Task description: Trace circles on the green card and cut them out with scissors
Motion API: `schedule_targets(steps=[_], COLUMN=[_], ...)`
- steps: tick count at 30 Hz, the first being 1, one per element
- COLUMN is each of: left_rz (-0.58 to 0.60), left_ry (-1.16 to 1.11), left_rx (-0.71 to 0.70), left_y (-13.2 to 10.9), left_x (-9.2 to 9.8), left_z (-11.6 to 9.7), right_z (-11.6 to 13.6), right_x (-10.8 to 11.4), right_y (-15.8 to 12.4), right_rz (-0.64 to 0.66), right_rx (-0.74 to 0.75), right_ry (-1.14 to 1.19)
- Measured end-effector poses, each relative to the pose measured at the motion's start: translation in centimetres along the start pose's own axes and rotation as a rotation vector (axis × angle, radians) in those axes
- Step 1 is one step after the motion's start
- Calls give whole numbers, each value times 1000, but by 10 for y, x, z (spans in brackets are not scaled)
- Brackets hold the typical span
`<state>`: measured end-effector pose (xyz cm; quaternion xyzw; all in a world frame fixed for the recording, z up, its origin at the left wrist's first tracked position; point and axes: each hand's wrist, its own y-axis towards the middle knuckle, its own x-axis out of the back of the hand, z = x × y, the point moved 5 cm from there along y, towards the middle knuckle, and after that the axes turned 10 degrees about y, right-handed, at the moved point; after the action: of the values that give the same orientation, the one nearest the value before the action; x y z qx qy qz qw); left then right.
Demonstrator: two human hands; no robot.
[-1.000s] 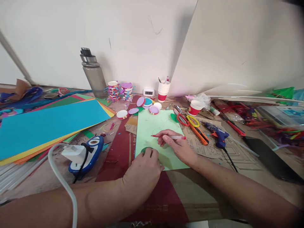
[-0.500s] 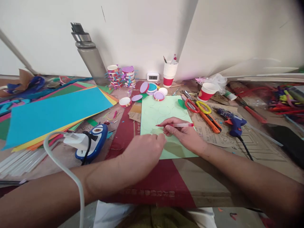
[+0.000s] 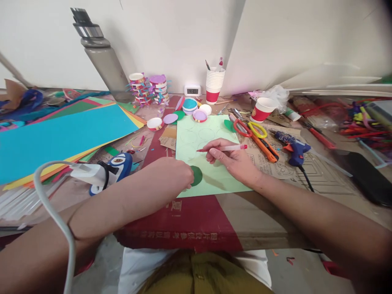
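Note:
My left hand (image 3: 179, 173) is closed at the edge of a dark green paper disc (image 3: 197, 176), which lies over the lower left of a pale green sheet (image 3: 186, 149). Its fingertips are mostly hidden behind the knuckles. Between the thumb and fingers of my right hand (image 3: 234, 163) is a red pen (image 3: 228, 148), its tip pointing left, over the middle of the sheet. Several pencilled or inked circle outlines show on the upper part of the paper. A green paper piece (image 3: 228, 125) sits at the sheet's upper right edge.
Scissors (image 3: 243, 128), an orange cutter (image 3: 266, 150) and a blue glue gun (image 3: 294, 149) lie to the right. Coloured paper sheets (image 3: 61, 143) and a corded power strip (image 3: 121, 165) are on the left. Behind stand paper cups (image 3: 214, 83) and a grey bottle (image 3: 105, 67).
My left hand has moved left and down, and the dark green disc now shows beside it on the sheet. My right hand still holds the pen. The view has shifted slightly.

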<state>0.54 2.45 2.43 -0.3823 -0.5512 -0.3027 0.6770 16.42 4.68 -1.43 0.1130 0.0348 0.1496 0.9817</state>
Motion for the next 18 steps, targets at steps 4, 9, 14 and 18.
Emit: schedule_targets(steps=[4, 9, 14, 18], left_rz=[31, -29, 4, 18], left_ry=[-25, -137, -214, -250], left_rx=[-42, -152, -197, -228], left_y=[9, 14, 11, 11], left_x=[0, 0, -3, -3], left_z=[1, 7, 14, 16], right_z=[4, 7, 8, 10], right_x=[0, 7, 9, 8], right_y=[1, 3, 2, 1], right_rz=[9, -30, -46, -41], right_rx=[17, 28, 40, 48], right_ry=[-34, -97, -162, -144])
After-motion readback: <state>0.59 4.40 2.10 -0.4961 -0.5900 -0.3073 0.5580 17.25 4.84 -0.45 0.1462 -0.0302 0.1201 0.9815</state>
